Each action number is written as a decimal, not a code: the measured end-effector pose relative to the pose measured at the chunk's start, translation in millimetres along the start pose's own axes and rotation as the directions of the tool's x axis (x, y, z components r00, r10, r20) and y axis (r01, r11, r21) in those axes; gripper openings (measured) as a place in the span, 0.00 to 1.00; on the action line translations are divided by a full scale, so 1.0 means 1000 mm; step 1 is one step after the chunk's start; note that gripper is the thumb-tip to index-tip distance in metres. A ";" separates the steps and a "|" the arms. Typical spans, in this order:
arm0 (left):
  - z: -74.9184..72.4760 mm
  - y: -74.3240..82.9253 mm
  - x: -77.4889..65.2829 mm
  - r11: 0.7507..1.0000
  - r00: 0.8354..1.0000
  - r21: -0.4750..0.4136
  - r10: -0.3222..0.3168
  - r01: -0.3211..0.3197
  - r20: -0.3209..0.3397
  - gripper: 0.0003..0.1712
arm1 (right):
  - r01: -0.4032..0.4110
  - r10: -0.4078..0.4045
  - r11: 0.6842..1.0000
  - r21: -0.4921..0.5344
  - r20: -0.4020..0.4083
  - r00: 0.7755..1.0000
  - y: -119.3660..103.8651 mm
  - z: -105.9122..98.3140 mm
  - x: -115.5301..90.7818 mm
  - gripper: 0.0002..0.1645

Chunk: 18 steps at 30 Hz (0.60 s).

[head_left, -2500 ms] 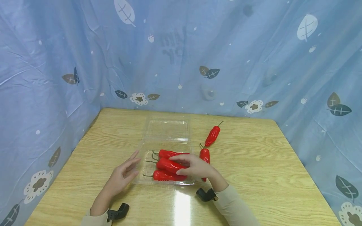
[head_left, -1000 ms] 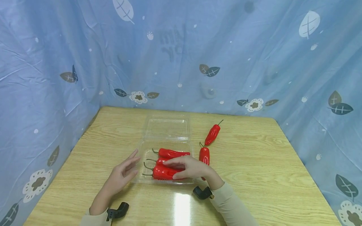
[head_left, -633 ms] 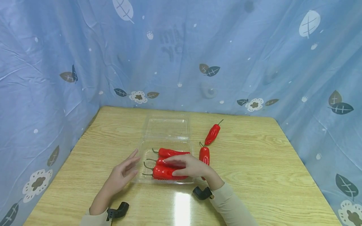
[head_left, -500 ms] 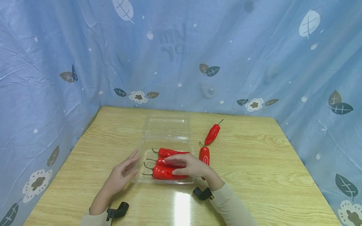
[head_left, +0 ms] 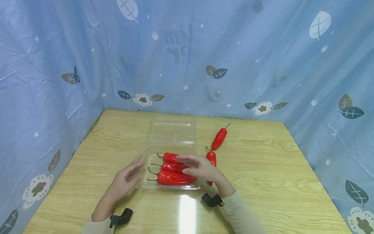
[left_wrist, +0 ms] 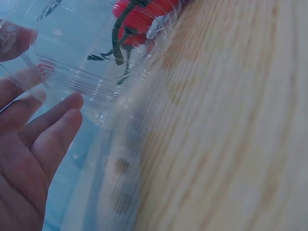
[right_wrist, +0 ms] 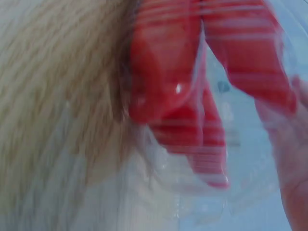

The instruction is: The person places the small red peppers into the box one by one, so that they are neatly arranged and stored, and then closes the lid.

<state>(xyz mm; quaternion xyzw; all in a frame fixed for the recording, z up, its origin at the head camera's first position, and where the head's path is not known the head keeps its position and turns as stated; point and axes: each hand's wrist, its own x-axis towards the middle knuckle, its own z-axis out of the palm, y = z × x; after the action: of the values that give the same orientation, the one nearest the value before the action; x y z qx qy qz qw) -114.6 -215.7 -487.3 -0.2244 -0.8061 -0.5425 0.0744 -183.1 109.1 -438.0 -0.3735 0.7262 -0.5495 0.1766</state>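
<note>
Several red chili peppers (head_left: pixel 175 178) lie side by side in a clear plastic clamshell box (head_left: pixel 169 187), stems pointing left. My right hand (head_left: pixel 203 167) hovers above their right ends, fingers spread and holding nothing. It hides the tips of the farther peppers. In the right wrist view the pepper tips (right_wrist: pixel 166 72) look blurred through the plastic, with the fingers at the right edge. My left hand (head_left: pixel 124 182) stands at the box's left side, fingers loosely extended. The left wrist view has its fingertips beside the clear wall (left_wrist: pixel 77 84), near the green stems (left_wrist: pixel 118 36).
The box's lid (head_left: pixel 172 132) lies folded back, away from me. To the right of the box, two more chili peppers rest on the wooden table (head_left: pixel 263 162): a nearer one (head_left: pixel 211 157), partly behind my right hand, and a farther one (head_left: pixel 219 139). A blue patterned curtain (head_left: pixel 187 58) surrounds the table.
My right hand has set a chili pepper down at the near side of the box, let go, and drawn up and to the right. The left hand stays in place.
</note>
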 end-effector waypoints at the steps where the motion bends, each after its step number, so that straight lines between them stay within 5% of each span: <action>1: 0.000 0.001 0.000 1.000 1.000 -0.001 0.000 0.000 0.000 0.25 | 0.007 -0.007 1.000 -0.001 -0.015 1.000 0.000 -0.002 -0.002 0.28; 18: 0.000 0.000 0.000 1.000 1.000 -0.003 0.000 0.000 -0.001 0.24 | -0.030 0.043 0.998 0.048 -0.290 0.956 0.011 -0.029 -0.047 0.29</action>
<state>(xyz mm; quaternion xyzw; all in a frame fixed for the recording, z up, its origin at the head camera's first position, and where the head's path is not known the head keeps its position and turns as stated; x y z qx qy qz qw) -114.6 -215.2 -487.2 -0.2243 -0.8054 -0.5436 0.0743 -175.1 164.7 -445.6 -0.2713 0.7391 -0.6105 0.0861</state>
